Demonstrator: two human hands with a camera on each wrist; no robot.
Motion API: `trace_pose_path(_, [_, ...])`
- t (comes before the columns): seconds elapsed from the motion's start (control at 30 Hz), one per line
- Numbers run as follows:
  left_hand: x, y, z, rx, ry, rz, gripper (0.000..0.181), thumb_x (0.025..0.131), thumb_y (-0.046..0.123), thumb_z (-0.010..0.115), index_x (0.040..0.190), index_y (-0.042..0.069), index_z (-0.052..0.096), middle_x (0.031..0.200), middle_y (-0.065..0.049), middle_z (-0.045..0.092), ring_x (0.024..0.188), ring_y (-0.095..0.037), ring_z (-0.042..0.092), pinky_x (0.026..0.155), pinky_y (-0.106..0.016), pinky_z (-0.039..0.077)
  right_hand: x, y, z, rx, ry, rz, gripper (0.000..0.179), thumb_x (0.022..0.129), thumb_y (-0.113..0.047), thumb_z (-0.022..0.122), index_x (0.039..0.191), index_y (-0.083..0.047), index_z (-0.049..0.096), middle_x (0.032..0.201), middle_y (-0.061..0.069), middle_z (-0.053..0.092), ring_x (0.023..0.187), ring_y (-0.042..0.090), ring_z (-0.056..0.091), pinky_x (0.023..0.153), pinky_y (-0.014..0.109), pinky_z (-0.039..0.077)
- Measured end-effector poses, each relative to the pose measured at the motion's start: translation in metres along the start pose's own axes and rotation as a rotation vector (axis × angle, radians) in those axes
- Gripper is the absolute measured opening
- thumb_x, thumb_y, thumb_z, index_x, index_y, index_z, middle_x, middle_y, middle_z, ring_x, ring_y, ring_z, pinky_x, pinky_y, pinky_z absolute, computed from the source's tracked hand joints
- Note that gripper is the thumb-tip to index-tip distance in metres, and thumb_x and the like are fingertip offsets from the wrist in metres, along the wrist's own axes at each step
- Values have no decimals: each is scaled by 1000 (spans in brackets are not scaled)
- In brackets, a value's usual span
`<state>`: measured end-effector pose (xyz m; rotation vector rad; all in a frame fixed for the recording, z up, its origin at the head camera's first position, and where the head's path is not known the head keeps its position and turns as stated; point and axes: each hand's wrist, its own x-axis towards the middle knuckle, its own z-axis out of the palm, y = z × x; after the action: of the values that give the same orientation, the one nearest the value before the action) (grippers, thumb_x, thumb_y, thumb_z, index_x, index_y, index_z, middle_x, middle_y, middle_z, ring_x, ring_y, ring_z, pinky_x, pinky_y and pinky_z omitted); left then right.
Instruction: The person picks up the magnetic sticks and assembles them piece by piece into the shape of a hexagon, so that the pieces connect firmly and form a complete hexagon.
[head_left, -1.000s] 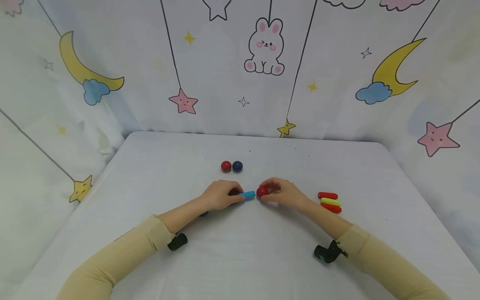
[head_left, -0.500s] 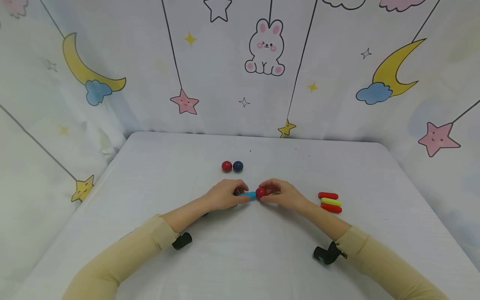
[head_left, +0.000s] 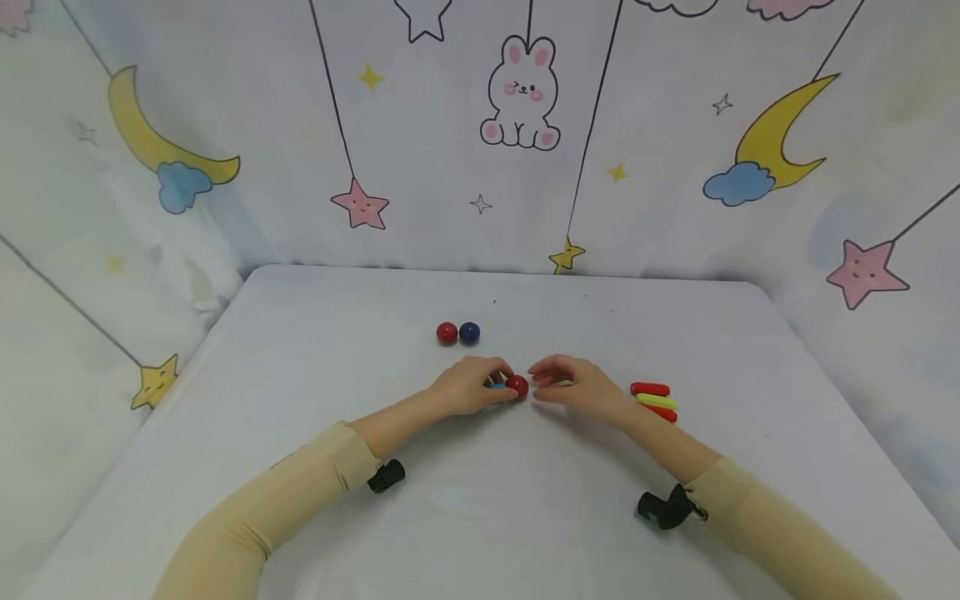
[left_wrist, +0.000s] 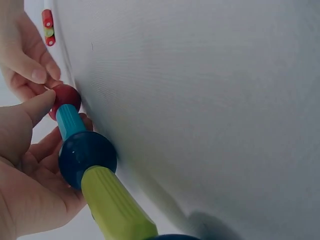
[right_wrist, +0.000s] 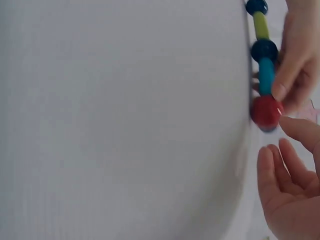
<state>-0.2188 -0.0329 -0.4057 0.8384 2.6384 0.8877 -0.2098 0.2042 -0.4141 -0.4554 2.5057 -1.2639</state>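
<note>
left hand (head_left: 472, 387) pinches red ball (head_left: 518, 386) capping light-blue rod (left_wrist: 71, 121), navy ball (left_wrist: 86, 156) and lime rod (left_wrist: 117, 205) in line | right hand (head_left: 581, 390) holds nothing, fingers parted just beside it | three short rods (head_left: 656, 402) lie on the table (head_left: 495, 517)

place: indoor-looking nook boxed in by printed cloth (head_left: 427, 125), home/lab/office can't tell | cues: white-covered table (head_left: 480, 517) fills lower frame; cloth hangs behind plus left and right sides; nursery print, bunny (head_left: 521, 104) top centre, yellow moon (head_left: 129, 112) upper left, pink star (head_left: 862, 273) right edge
</note>
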Motion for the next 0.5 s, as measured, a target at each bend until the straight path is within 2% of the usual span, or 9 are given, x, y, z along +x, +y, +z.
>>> trace_pose_path(0.13, [-1, 0, 0, -13, -9, -21, 30, 93, 28, 68, 117, 11, 65, 102, -3, 67, 90, -17, 60, 76, -29, 48, -19, 5, -34, -153, 69, -45, 28, 91, -23, 70, 116, -10, 67, 112, 4, 65, 106, 23, 58, 90, 41, 50])
trace_pose_path(0.2, [-1, 1, 1, -18, -13, -28, 30, 93, 28, 67, 118, 11, 64, 103, -3, 67, 91, -17, 60, 76, -29, 48, -30, 10, -54, -239, 107, -41, 25, 92, -22, 69, 114, -9, 68, 113, 7, 64, 106, 26, 57, 89, 44, 51])
trace_pose_path(0.37, [-2, 0, 1, -21, -8, -37, 30, 93, 28, 67, 118, 12, 64, 105, -4, 67, 93, -17, 60, 77, -29, 48, -57, 29, -95, -372, 133, 84, 26, 94, -24, 65, 114, -7, 68, 117, 18, 61, 106, 36, 55, 83, 49, 51])
trace_pose_path(0.5, [-2, -1, 3, -31, -3, -45, 29, 93, 28, 67, 118, 13, 64, 105, -3, 67, 93, -17, 60, 78, -29, 48, -67, 43, -108, -364, 114, 169, 30, 95, -29, 64, 114, -8, 68, 115, 18, 61, 106, 35, 53, 79, 45, 51])
